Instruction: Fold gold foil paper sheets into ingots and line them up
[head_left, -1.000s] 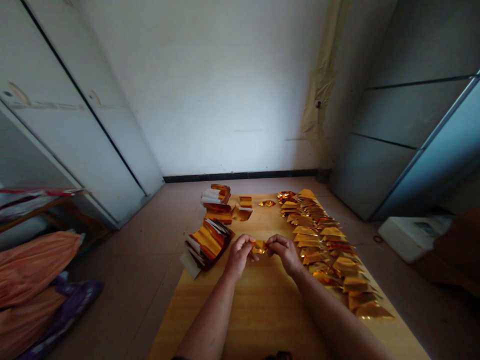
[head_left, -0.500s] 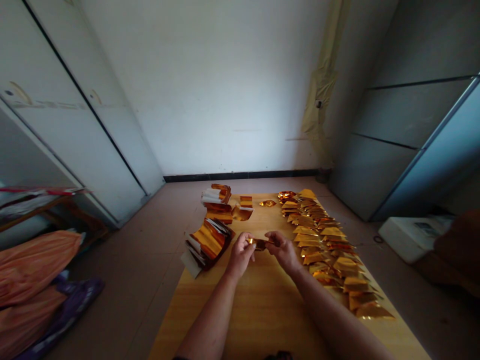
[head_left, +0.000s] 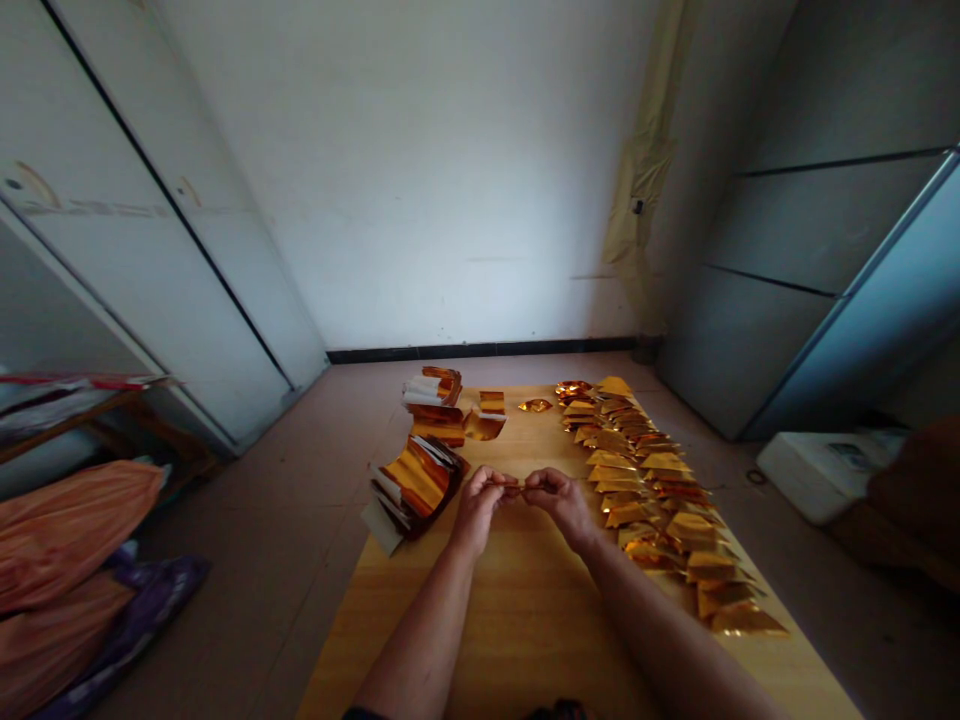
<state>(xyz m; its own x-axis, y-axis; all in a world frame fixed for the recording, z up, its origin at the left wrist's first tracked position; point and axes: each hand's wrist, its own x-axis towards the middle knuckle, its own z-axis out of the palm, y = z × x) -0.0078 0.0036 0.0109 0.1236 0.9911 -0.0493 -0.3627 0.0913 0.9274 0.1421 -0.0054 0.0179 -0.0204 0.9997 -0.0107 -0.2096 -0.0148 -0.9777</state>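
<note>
Between my two hands, above the middle of the wooden table (head_left: 480,610), is a narrow folded piece of gold foil paper (head_left: 519,486), seen nearly edge-on. My left hand (head_left: 480,500) pinches its left end, and my right hand (head_left: 559,500) pinches its right end; the fingers cover much of it. Left of my left hand lies a fanned stack of gold foil paper sheets (head_left: 416,478) with pale undersides. Overlapping rows of folded gold foil pieces (head_left: 645,470) cover the right side, beside my right hand.
Smaller foil stacks (head_left: 437,425) and loose sheets (head_left: 486,425) lie at the table's far left. One folded gold piece (head_left: 535,406) sits near the far edge. Cabinets (head_left: 150,220) stand left, a grey-blue cabinet (head_left: 810,230) right. Orange cloth (head_left: 75,530) lies at the left.
My hands have drawn closer together. The gold foil piece between them has gone from showing a broad face to a narrow strip. The stacks and rows have not moved.
</note>
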